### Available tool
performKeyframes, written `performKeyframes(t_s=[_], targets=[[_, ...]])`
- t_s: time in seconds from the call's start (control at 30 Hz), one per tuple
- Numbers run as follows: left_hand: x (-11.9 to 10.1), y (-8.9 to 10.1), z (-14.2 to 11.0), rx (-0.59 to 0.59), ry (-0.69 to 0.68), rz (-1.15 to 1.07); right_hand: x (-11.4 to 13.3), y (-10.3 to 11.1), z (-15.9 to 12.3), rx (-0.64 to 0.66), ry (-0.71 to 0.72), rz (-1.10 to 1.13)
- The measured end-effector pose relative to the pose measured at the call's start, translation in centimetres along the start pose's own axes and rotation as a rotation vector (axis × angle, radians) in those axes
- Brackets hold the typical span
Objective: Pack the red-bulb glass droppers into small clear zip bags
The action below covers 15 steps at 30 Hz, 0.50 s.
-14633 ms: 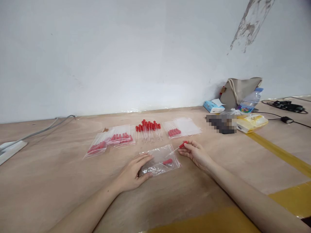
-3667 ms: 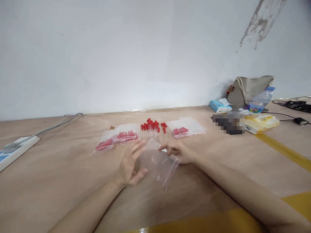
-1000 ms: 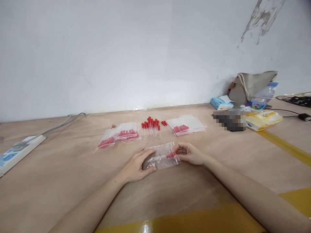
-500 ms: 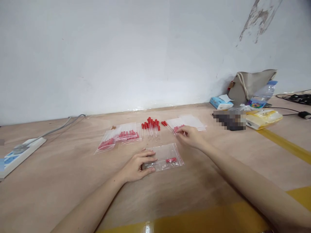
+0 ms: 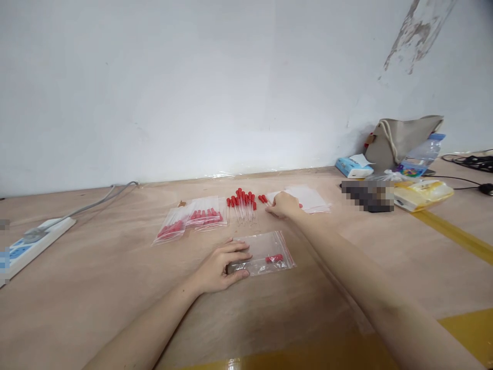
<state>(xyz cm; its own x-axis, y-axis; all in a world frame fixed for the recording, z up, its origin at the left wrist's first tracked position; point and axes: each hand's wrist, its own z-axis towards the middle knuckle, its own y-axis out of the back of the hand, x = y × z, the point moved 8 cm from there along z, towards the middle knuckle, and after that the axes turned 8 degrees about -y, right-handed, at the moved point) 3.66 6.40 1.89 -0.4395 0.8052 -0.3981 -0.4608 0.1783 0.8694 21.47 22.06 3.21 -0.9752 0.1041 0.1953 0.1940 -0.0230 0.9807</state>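
Note:
A clear zip bag (image 5: pixel 265 241) lies on the table with red-bulbed droppers (image 5: pixel 274 258) inside. Across its left end my left hand (image 5: pixel 221 266) rests with fingers spread, touching the plastic. My right hand (image 5: pixel 283 205) is further back, fingers pinched together by the tubes of two loose droppers with red bulbs (image 5: pixel 262 199); whether it grips one is hidden. Left of these lies a fan-shaped pile of droppers (image 5: pixel 241 200) with clear tubes. Filled zip bags (image 5: pixel 171 228) sit further left. Flat pale bags (image 5: pixel 311 198) lie beyond my right hand, a red bulb showing beside it.
A white power strip (image 5: pixel 42 241) with a grey cable is at the left. On the right are a tissue pack (image 5: pixel 353 167), a grey bag (image 5: pixel 404 141), a plastic bottle (image 5: pixel 425 151), a yellow-white packet (image 5: pixel 425 194) and black cables (image 5: pixel 473 163). A wall stands behind.
My right hand has moved left from beside the flat bags to the two loose droppers, its back now turned up. My left hand stays on the zip bag. The view has shifted slightly.

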Motion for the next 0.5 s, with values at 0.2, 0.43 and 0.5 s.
performKeyframes(t_s=[0.2,0.43,0.5], targets=[[0.0,0.0,0.1,-0.005,-0.009,0.01,1.3,-0.5,-0.4,0.043,0.004,0.005],[-0.1,0.1,0.1,-0.003,-0.004,0.017,2.0,-1.0,-0.2,0.016,-0.055,0.087],[-0.2,0.1,0.1,-0.001,-0.007,0.016,2.5,-1.5,0.2,0.04,-0.055,0.123]])
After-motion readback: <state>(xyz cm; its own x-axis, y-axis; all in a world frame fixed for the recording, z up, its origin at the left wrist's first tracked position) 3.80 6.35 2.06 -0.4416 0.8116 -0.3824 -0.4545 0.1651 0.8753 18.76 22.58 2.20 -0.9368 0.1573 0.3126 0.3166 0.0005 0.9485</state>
